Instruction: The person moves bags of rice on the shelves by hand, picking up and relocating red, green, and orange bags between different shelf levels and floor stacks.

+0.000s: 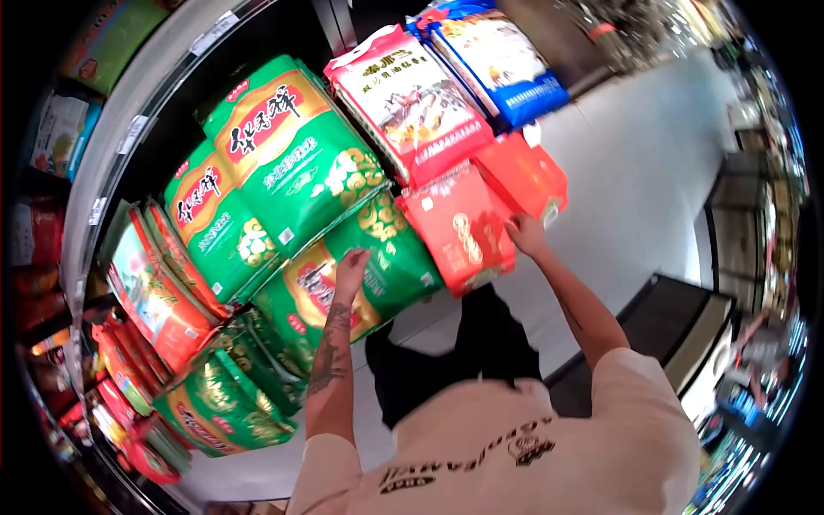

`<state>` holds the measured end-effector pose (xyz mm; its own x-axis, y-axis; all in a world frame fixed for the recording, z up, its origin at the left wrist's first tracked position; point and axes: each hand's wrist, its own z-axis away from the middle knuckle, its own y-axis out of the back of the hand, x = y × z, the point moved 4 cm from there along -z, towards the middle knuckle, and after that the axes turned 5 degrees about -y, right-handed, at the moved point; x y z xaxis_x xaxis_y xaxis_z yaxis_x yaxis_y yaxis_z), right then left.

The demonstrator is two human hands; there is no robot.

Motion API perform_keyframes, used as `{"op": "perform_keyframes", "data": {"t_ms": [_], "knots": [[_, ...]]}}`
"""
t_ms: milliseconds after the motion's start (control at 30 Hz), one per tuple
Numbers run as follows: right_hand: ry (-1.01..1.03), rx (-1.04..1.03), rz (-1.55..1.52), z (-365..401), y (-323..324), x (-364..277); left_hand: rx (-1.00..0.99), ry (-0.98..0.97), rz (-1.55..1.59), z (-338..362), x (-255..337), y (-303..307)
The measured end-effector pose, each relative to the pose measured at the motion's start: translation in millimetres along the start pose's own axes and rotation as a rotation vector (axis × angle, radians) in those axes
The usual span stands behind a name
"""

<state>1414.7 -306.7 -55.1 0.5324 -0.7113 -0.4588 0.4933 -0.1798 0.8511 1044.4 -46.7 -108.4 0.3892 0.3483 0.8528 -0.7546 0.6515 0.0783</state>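
My left hand (352, 268) is over the lower green rice bag (390, 279), its fingers drawn together; whether they pinch the bag or anything else I cannot make out. My right hand (524, 234) is closed at the right edge of a red package (455, 227) with gold lettering. Behind that hand lies a second red package (536, 176). A pink-and-white bag (412, 99) with a food picture leans above the red packages. Two larger green rice bags, the nearer one (300, 159) and its neighbour (223, 223), are propped to the upper left.
A blue-and-white bag (502, 60) stands at the top. Orange-red bags (159, 287) and more green bags (227, 408) fill the left side. A curved shelf edge (116, 154) with price tags runs behind them. Dark crates (652, 339) stand on the grey floor (639, 189) at right.
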Motion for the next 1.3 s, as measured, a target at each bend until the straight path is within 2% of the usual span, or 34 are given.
{"op": "perform_keyframes", "data": {"t_ms": [33, 67, 100, 133, 167, 200, 233, 300, 333, 433, 467, 500, 600, 633, 700, 733, 800, 833, 900, 933, 967, 1033, 1100, 1167, 1233, 1267, 1300], "knots": [[0.031, -0.057, 0.086, -57, 6, -15, 0.097, 0.019, -0.012, -24, 15, -30], [-0.085, -0.134, 0.087, -115, 0, -16, 0.078, -0.031, -0.082, -48, 41, -58], [0.076, 0.122, 0.034, -163, -2, -22, 0.12, -0.135, -0.21, -91, 22, -75], [0.268, 0.179, -0.091, -216, -5, -23, 0.087, -0.147, -0.134, -117, 39, -99], [0.146, 0.179, -0.044, -252, -8, -27, 0.124, -0.307, 0.004, -142, 51, -120], [-0.008, -0.078, -0.191, -285, -18, -26, 0.124, -0.179, 0.133, -160, 61, -136], [-0.174, -0.337, -0.333, -303, -37, -15, 0.13, -0.053, 0.134, -178, 55, -145], [-0.055, -0.427, -0.556, -325, -67, -1, 0.13, 0.025, 0.173, -212, 38, -158], [-0.058, -0.434, -0.603, -323, -66, -1, 0.16, 0.023, 0.174, -220, 36, -160], [0.104, -0.4, -0.708, -322, -64, -9, 0.299, 0.037, 0.221, -229, 28, -165], [0.109, -0.457, -0.786, -318, -62, -11, 0.34, -0.037, 0.208, -228, 31, -169], [0.02, -0.486, -0.791, -315, -62, -8, 0.378, -0.108, 0.189, -222, 37, -173], [0.06, -0.273, -0.647, -316, -66, 1, 0.44, -0.104, 0.272, -227, 25, -170], [0.042, -0.243, -0.635, -313, -74, 6, 0.481, -0.118, 0.29, -221, 27, -167], [0.055, -0.188, -0.635, -290, -71, 5, 0.424, 0.001, 0.238, -195, 35, -163], [0.026, -0.144, -0.637, -282, -93, 21, 0.392, 0.055, 0.215, -180, 42, -163], [-0.033, -0.049, -0.616, -242, -96, 28, 0.355, 0.035, 0.172, -159, 17, -158], [-0.057, 0.003, -0.596, -199, -75, 18, 0.339, 0.023, 0.151, -148, 7, -155], [-0.084, -0.107, -0.705, -155, -83, 29, 0.362, -0.011, 0.02, -110, 5, -158], [-0.174, -0.103, -0.675, -126, -70, 21, 0.391, 0.059, -0.066, -106, -29, -147], [-0.264, -0.098, -0.641, -98, -54, 13, 0.33, 0.045, 0.043, -87, -30, -150], [-0.252, -0.061, -0.695, -60, -78, 29, 0.314, 0.14, 0.068, -54, -32, -150], [-0.351, -0.119, -0.75, -17, -78, 23, 0.292, 0.179, 0.054, -27, -44, -144], [-0.22, -0.054, -0.885, 17, -109, 35, 0.292, 0.188, 0.019, -8, -64, -132], [-0.352, -0.147, -0.84, 55, -117, 35, 0.308, 0.164, -0.039, 5, -87, -121], [-0.326, -0.211, -0.808, 69, -120, 34, 0.32, 0.117, -0.046, 9, -94, -118], [-0.375, -0.31, -0.627, 75, -117, 33, 0.314, 0.13, -0.109, 9, -97, -117]]}}
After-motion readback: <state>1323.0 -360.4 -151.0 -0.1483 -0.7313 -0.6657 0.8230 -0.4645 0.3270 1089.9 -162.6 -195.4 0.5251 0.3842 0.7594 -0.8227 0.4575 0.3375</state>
